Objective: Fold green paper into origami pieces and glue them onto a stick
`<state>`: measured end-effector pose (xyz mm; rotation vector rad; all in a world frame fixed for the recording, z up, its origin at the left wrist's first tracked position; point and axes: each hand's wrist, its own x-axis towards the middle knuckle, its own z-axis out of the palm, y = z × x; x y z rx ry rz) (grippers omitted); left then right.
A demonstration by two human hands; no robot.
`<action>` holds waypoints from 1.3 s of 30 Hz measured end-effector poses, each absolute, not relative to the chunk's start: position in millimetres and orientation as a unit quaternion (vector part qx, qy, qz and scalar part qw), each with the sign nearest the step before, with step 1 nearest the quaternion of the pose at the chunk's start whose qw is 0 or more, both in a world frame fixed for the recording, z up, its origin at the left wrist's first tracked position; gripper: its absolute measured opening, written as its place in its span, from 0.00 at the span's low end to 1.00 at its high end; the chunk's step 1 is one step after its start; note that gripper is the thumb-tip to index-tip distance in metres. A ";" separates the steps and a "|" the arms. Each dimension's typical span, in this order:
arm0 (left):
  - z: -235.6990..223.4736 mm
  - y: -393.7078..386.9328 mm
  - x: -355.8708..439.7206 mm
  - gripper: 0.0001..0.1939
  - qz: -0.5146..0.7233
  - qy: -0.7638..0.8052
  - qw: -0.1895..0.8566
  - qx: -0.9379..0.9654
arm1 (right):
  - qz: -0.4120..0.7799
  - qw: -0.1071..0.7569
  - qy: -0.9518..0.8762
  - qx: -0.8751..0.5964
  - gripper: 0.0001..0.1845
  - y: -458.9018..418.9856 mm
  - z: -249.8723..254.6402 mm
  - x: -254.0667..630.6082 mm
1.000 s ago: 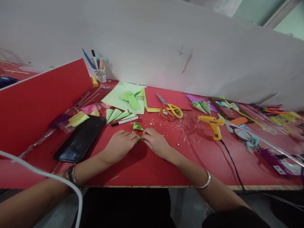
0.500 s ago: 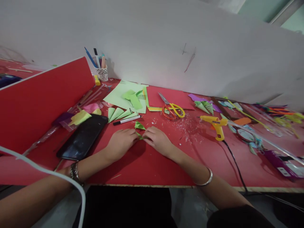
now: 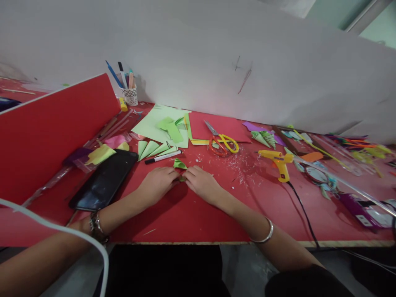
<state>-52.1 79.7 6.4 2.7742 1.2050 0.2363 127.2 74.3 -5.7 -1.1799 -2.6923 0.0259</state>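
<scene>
Both my left hand [image 3: 157,184] and my right hand [image 3: 202,184] are closed, pinching a small piece of green paper [image 3: 182,178] between their fingertips. Most of that paper is hidden by the fingers. Just beyond the fingertips a small folded green paper piece [image 3: 179,163] lies on the red table. Behind it rests a black-and-white marker [image 3: 163,156], beside several pale green paper cones [image 3: 151,149]. Scissors [image 3: 221,142] with one red and one yellow handle lie partly on red paper sheets [image 3: 229,126].
A black phone [image 3: 105,179] lies by my left forearm. To the right stand a yellow glue gun [image 3: 280,163] with a black cord and a purple power strip [image 3: 360,210]. A pen cup [image 3: 130,95] stands at the wall. A white cable [image 3: 71,227] crosses my left arm.
The view has shifted slightly, so everything sits a little further left. My hands stay together on the green paper, with the fingertips slightly changed and less of the paper showing.
</scene>
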 end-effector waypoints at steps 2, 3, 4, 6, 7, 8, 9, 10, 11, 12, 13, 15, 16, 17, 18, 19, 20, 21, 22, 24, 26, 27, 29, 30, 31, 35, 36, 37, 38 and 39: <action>6.6 80.2 -50.9 0.06 0.071 0.391 0.039 0.917 | 0.043 0.107 -0.904 -0.411 0.06 74.7 -2.9 126.7; 6.6 80.3 -50.5 0.06 0.069 0.390 0.032 0.918 | 0.054 0.108 -0.903 -0.413 0.05 75.2 -2.3 126.3; 6.5 80.5 -50.3 0.06 0.069 0.390 0.025 0.918 | 0.057 0.107 -0.902 -0.413 0.05 75.8 -2.5 125.9; 5.6 81.0 -49.9 0.06 0.069 0.390 0.020 0.918 | 0.050 0.104 -0.905 -0.410 0.05 77.1 -4.6 125.0; 4.7 81.5 -49.9 0.07 0.070 0.390 0.019 0.918 | 0.043 0.103 -0.906 -0.408 0.05 77.6 -6.3 124.6; 3.3 82.1 -50.0 0.07 0.074 0.387 0.019 0.919 | 0.038 0.101 -0.907 -0.408 0.06 78.0 -7.9 124.2; 1.5 82.7 -50.2 0.08 0.078 0.383 0.018 0.920 | 0.035 0.100 -0.907 -0.408 0.06 78.1 -9.3 123.9; -0.7 83.4 -50.6 0.08 0.083 0.377 0.017 0.922 | 0.035 0.098 -0.906 -0.409 0.07 78.0 -10.2 123.6; -3.2 84.0 -51.1 0.09 0.089 0.370 0.014 0.925 | 0.038 0.096 -0.906 -0.411 0.07 77.7 -10.5 123.3; -5.8 84.5 -51.8 0.09 0.095 0.362 0.010 0.927 | 0.042 0.094 -0.905 -0.412 0.07 77.2 -10.2 122.9; -8.2 84.9 -52.6 0.09 0.099 0.354 0.004 0.930 | 0.047 0.092 -0.905 -0.413 0.08 76.5 -9.6 122.6; -11.9 85.2 -54.2 0.09 0.101 0.344 -0.015 0.933 | 0.054 0.087 -0.903 -0.416 0.07 75.1 -7.8 121.9; -12.8 85.1 -54.7 0.08 0.098 0.340 -0.026 0.935 | 0.056 0.084 -0.903 -0.417 0.07 74.4 -7.1 121.7; -13.0 84.7 -55.1 0.08 0.092 0.335 -0.037 0.937 | 0.059 0.082 -0.903 -0.417 0.07 73.9 -6.8 121.7; -12.5 84.2 -55.2 0.08 0.084 0.330 -0.048 0.939 | 0.062 0.082 -0.903 -0.418 0.07 73.5 -6.9 121.8; -11.5 83.6 -55.2 0.08 0.076 0.326 -0.057 0.941 | 0.068 0.084 -0.902 -0.418 0.06 73.3 -7.3 122.0; -10.1 83.0 -55.1 0.08 0.070 0.321 -0.065 0.942 | 0.075 0.088 -0.901 -0.418 0.06 73.2 -8.0 122.5; -8.6 82.5 -55.0 0.09 0.066 0.316 -0.071 0.944 | 0.083 0.094 -0.899 -0.419 0.06 73.2 -8.6 123.0; -7.1 82.1 -54.8 0.09 0.065 0.314 -0.075 0.944 | 0.091 0.100 -0.897 -0.421 0.05 73.3 -9.2 123.5; -4.7 81.8 -54.8 0.10 0.067 0.313 -0.075 0.944 | 0.104 0.110 -0.893 -0.424 0.05 73.4 -9.4 124.4; -2.9 82.2 -54.9 0.09 0.069 0.316 -0.066 0.944 | 0.110 0.114 -0.891 -0.425 0.05 73.3 -8.5 124.7; -2.0 82.5 -54.8 0.09 0.069 0.317 -0.057 0.944 | 0.111 0.112 -0.891 -0.425 0.05 73.0 -7.8 124.7; 0.6 83.2 -53.9 0.07 0.070 0.325 -0.030 0.942 | 0.112 0.108 -0.892 -0.423 0.05 72.3 -6.3 124.6; 2.3 83.5 -53.0 0.06 0.071 0.334 -0.011 0.940 | 0.111 0.107 -0.894 -0.422 0.06 71.9 -5.8 124.8; 4.3 83.7 -51.8 0.05 0.071 0.347 0.009 0.935 | 0.108 0.108 -0.895 -0.419 0.06 71.5 -5.5 125.1; 12.7 84.3 -45.3 0.03 0.061 0.401 0.074 0.911 | 0.069 0.107 -0.904 -0.408 0.08 70.8 -6.1 127.5; 14.4 84.2 -43.7 0.03 0.060 0.408 0.082 0.908 | 0.052 0.106 -0.907 -0.405 0.09 70.8 -6.4 128.2; 15.7 83.9 -42.3 0.03 0.061 0.412 0.088 0.905 | 0.034 0.104 -0.909 -0.402 0.09 71.0 -6.5 128.9; 16.8 83.4 -41.1 0.03 0.065 0.414 0.091 0.903 | 0.017 0.102 -0.912 -0.398 0.09 71.1 -6.5 129.5; 17.6 82.9 -40.0 0.03 0.069 0.413 0.092 0.903 | 0.000 0.096 -0.915 -0.393 0.10 71.3 -6.2 130.0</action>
